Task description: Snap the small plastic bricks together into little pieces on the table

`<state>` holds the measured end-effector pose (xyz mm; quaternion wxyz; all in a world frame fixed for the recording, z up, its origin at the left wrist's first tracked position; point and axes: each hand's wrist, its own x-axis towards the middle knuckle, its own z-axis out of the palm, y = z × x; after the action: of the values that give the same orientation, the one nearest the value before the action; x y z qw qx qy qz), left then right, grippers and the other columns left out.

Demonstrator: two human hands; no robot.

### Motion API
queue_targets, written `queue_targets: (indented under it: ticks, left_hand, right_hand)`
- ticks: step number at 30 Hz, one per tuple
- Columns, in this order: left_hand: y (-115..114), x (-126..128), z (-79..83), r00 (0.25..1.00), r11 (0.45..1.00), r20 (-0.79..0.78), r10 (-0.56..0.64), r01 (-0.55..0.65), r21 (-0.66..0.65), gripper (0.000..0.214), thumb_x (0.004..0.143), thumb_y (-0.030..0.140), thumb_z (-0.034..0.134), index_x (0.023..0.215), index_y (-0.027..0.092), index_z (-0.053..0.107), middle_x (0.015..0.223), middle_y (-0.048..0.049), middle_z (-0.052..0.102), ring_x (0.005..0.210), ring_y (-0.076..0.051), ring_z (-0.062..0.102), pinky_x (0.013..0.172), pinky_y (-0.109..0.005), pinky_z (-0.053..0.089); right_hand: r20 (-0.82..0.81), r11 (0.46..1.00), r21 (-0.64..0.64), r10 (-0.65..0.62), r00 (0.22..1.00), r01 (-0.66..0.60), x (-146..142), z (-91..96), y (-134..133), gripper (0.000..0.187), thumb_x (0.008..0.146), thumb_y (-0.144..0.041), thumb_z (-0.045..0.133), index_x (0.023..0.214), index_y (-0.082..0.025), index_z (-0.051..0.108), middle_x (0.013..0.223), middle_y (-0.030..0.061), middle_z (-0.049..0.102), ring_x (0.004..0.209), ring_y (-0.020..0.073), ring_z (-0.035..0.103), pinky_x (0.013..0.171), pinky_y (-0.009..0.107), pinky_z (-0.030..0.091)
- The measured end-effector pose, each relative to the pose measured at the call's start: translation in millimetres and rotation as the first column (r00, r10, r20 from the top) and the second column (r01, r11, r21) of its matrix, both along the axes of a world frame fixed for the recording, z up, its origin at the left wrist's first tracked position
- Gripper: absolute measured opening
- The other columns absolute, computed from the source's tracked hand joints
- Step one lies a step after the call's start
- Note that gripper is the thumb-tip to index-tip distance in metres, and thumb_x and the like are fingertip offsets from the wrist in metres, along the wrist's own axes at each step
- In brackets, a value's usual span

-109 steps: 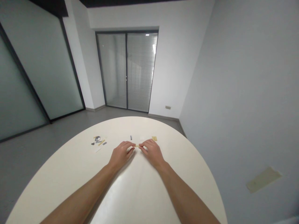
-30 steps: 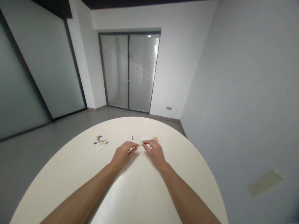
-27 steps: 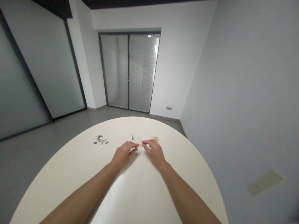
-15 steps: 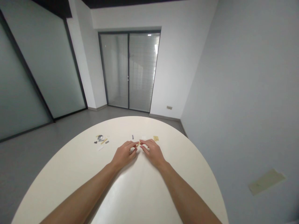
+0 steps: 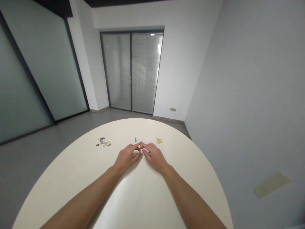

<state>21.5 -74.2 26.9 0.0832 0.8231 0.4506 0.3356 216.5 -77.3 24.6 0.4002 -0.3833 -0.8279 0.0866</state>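
My left hand and my right hand meet fingertip to fingertip over the far middle of a round white table. Between the pinched fingers of both hands is a small tan piece, held just above the tabletop. Its exact shape is too small to make out. Just beyond the hands lie a small dark grey piece, a white piece and a tan flat piece.
A cluster of several small grey, tan and white pieces lies on the table to the left of my hands. The table's right edge runs close to a grey wall. Glass doors stand across the room.
My hands have drawn closer together until the fingertips touch. The tan piece between them has turned from lying sideways to standing more upright. The pieces on the table have not moved.
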Motion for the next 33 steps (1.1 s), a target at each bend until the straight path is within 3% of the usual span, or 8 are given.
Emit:
queue_targets:
  ticks: [7, 13, 23, 33]
  left_hand:
    - [-3.4, 1.9, 5.6, 0.998, 0.999, -0.056, 0.026, -0.024, 0.032, 0.042, 0.09, 0.035, 0.056, 0.131, 0.028, 0.057, 0.104, -0.0001, 0.073, 0.102, -0.019, 0.065, 0.081, -0.03, 0.053]
    - [-5.6, 2.3, 7.4, 0.998, 0.996, -0.047, 0.039, -0.035, 0.085, 0.038, 0.088, 0.035, 0.059, 0.125, 0.029, 0.06, 0.102, -0.0004, 0.072, 0.098, -0.018, 0.065, 0.081, -0.029, 0.053]
    - [-2.1, 0.9, 3.0, 0.997, 0.99, -0.077, -0.013, 0.024, 0.137, 0.041, 0.087, 0.035, 0.062, 0.127, 0.027, 0.057, 0.101, -0.0022, 0.072, 0.098, -0.019, 0.065, 0.08, -0.029, 0.053]
    - [0.6, 0.0, -1.2, 0.997, 0.992, -0.076, -0.01, 0.019, 0.123, 0.048, 0.088, 0.036, 0.063, 0.134, 0.03, 0.051, 0.102, -0.0008, 0.071, 0.099, -0.018, 0.064, 0.079, -0.029, 0.053]
  right_hand:
    - [-0.085, 0.996, -0.085, -0.006, 0.996, -0.002, 0.2, -1.3, -0.4, 0.051, 0.094, -0.023, 0.053, 0.143, -0.03, 0.041, 0.114, 0.0035, 0.068, 0.11, 0.0189, 0.059, 0.093, 0.037, 0.05]
    - [-0.19, 0.979, -0.199, -0.001, 0.982, -0.037, -2.8, 1.0, -0.7, 0.032, 0.093, -0.026, 0.055, 0.124, -0.026, 0.05, 0.11, 0.0039, 0.069, 0.102, 0.017, 0.065, 0.082, 0.032, 0.051]
    - [-0.366, 0.938, -0.328, -0.021, 0.93, -0.108, -5.9, -2.0, 3.2, 0.021, 0.09, -0.035, 0.059, 0.102, -0.024, 0.047, 0.091, 0.0005, 0.069, 0.083, 0.0164, 0.066, 0.068, 0.028, 0.047]
    - [-0.395, 0.91, -0.374, 0.016, 0.919, -0.177, -7.6, -2.9, 2.5, 0.028, 0.093, -0.037, 0.055, 0.115, -0.023, 0.045, 0.091, 0.0006, 0.069, 0.079, 0.015, 0.066, 0.07, 0.028, 0.047]
